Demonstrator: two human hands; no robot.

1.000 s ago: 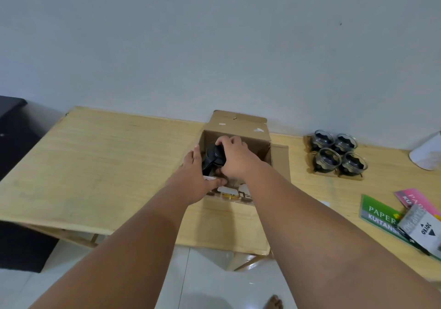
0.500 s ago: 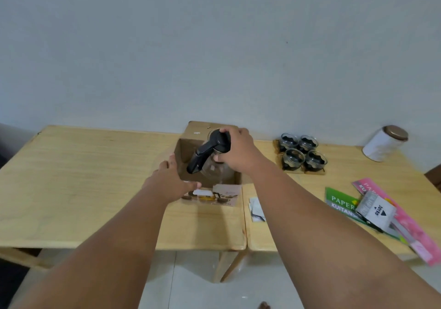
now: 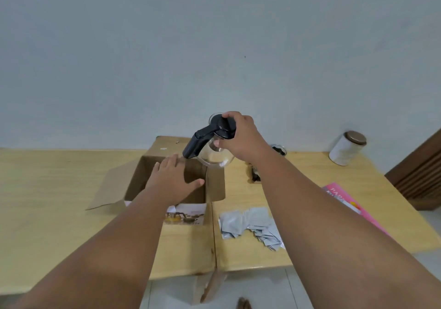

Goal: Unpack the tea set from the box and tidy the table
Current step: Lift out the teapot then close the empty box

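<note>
Both hands busy: right hand (image 3: 241, 137) grips glass teapot (image 3: 216, 151) by lid, held above open box (image 3: 167, 172). Left hand (image 3: 173, 180) flat, fingers spread, over box. Step: unpacking pot. Next, prob. clear table (image 3: 55, 189) spot nr cups (image 3: 278, 150).

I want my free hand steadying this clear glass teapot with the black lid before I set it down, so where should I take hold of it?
Take the black handle with the left hand, coming up from the lower left. The handle juts down and left off the clear glass teapot, free of the right hand clamped on the black lid, and its bar shape likely grips more surely than the round glass.
</note>
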